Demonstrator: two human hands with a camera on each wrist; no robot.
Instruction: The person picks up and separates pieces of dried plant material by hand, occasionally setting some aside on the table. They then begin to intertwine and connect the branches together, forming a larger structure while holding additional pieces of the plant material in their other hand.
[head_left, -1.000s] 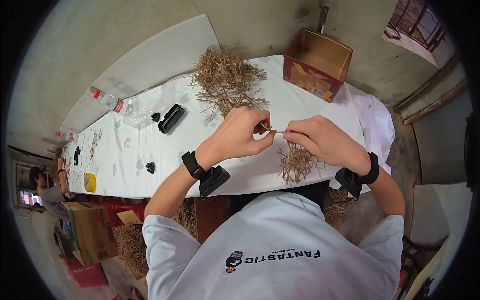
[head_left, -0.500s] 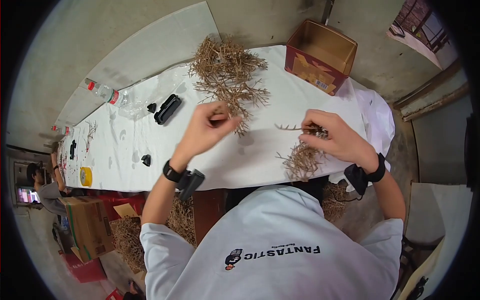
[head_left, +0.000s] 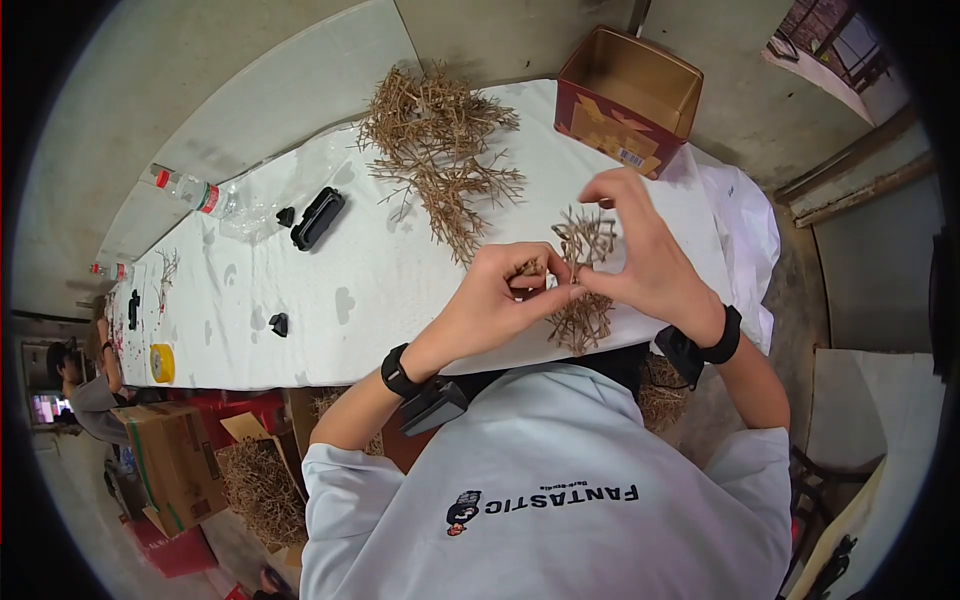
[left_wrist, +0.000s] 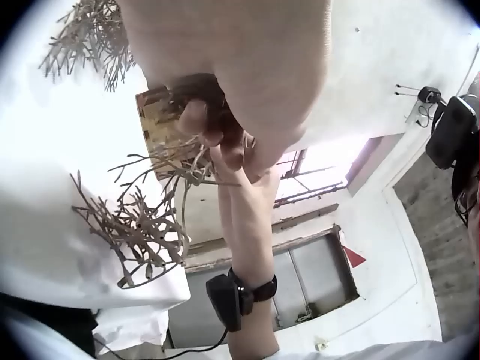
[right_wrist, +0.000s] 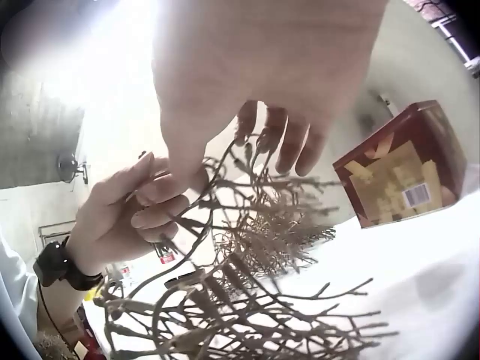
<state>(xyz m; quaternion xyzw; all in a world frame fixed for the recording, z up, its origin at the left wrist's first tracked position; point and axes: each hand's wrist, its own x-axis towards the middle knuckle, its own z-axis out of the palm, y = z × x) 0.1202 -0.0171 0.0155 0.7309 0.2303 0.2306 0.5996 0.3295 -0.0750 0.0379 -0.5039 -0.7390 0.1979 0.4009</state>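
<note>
Close over a small pile of dried branching twigs [head_left: 580,325] near the table's front edge, both hands meet. My left hand [head_left: 505,295] pinches a branching twig sprig [head_left: 585,235], and small brown pieces [head_left: 526,268] show inside its curled fingers. My right hand [head_left: 660,265] has its thumb right at the left fingertips, while its other fingers stand well apart from the thumb, above the sprig. In the right wrist view, twigs [right_wrist: 217,300] overlap the space below the right fingers [right_wrist: 300,142]. The left palm [left_wrist: 240,67] hides part of the pinch in the left wrist view.
A larger twig heap [head_left: 435,120] lies at the table's back, and a red-brown box [head_left: 615,130] stands back right. Black devices [head_left: 318,218], a plastic bottle [head_left: 190,190] and yellow tape [head_left: 162,363] are to the left. Twigs fill a carton [head_left: 265,490] below.
The hands pulled apart, the left toward the large heap, then came together again over the small pile. The right hand, curled round twigs before, now has its fingers spread.
</note>
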